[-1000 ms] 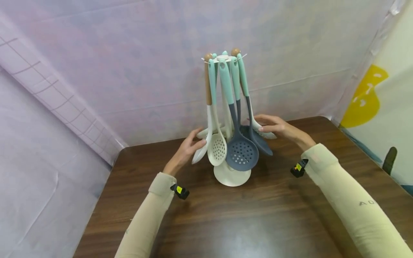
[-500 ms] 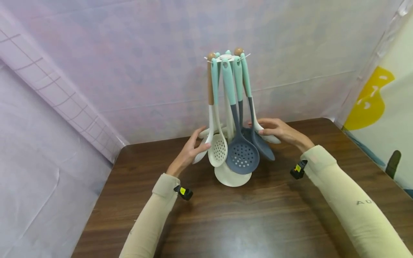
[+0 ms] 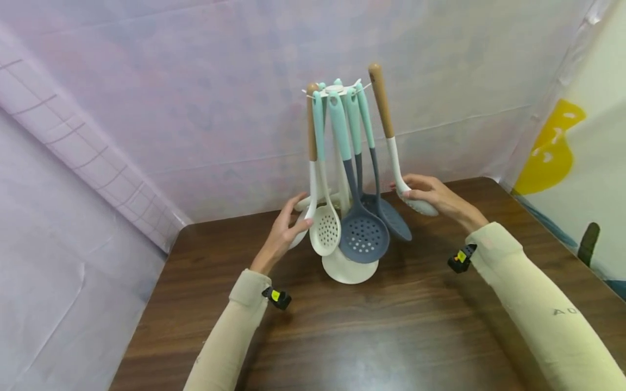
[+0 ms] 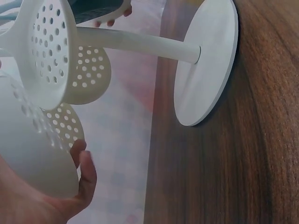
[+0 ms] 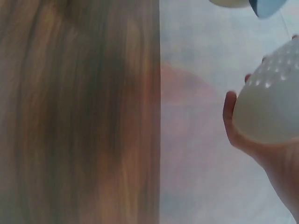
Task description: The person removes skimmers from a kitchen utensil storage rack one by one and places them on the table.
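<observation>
In the head view a white utensil stand (image 3: 349, 272) bears several hanging utensils. My right hand (image 3: 440, 198) holds a white spoon (image 3: 394, 157) with a wooden handle, off the stand's right side, handle up and leaning left. Small dimples or holes dot its bowl (image 5: 264, 109) in the right wrist view, where my fingers wrap it. On the left, my left hand (image 3: 280, 233) grips the bowl of a similar wooden-handled white spoon (image 4: 39, 156); its handle still hangs from the stand. Beside it hang a white slotted spoon (image 3: 326, 239) and a grey skimmer (image 3: 364, 239).
The stand rises from a dark wooden table (image 3: 381, 336), near its back edge. A pale cloth wall (image 3: 220, 108) stands right behind. More grey utensils (image 3: 396, 220) with mint handles hang at the stand's right, close to my right hand.
My right hand has lifted the wooden-handled spoon off the stand and moved it right. My left hand has closed further in on the left spoon, which has stayed on the stand.
</observation>
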Action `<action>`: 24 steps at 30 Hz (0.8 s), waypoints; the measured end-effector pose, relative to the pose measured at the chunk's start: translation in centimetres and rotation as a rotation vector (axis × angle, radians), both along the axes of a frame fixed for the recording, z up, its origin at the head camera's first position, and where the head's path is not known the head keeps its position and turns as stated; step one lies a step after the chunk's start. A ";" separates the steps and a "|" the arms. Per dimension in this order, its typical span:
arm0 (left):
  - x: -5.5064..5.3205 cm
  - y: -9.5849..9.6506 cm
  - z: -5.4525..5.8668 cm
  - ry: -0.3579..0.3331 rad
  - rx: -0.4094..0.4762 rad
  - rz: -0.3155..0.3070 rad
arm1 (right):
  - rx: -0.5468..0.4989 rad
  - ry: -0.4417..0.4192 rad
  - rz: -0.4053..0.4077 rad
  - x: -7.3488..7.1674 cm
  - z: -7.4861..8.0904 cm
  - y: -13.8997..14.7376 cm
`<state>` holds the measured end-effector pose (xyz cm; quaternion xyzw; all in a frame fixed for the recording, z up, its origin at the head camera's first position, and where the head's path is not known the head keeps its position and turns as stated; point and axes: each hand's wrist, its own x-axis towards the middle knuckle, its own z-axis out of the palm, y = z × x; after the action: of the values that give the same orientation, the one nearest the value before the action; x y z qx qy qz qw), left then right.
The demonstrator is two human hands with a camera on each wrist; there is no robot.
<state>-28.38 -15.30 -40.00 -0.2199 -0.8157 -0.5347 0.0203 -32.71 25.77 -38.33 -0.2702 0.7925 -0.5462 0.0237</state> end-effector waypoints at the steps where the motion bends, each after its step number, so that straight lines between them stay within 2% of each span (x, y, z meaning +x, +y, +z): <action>1: -0.1 0.0 0.0 0.004 0.002 0.006 | -0.003 0.011 -0.021 0.2 0.0 0.4; 7: 0.0 -0.3 0.2 0.036 0.041 0.029 | 0.029 0.092 -0.251 2.1 -0.8 3.4; 9: 0.2 -0.4 0.1 0.047 0.050 0.039 | 0.076 0.113 -0.347 2.9 -1.5 4.7; 12: 0.4 -0.6 0.0 0.059 0.068 0.047 | 0.204 0.105 -0.505 4.3 -2.3 6.6; 17: 0.6 -0.9 0.1 0.075 0.090 0.049 | 0.481 0.029 -0.692 6.3 -3.4 9.6; 20: 0.7 -1.1 0.3 0.080 0.083 0.060 | 0.612 -0.028 -0.761 7.0 -4.0 11.0; 24: 1.0 -1.1 0.3 0.090 0.073 0.075 | 0.700 -0.135 -0.799 7.8 -4.5 12.4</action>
<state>-27.38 -16.44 -39.65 -0.2120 -0.8015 -0.5527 0.0850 -24.93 38.16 -42.82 0.1124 0.9651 -0.2320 -0.0463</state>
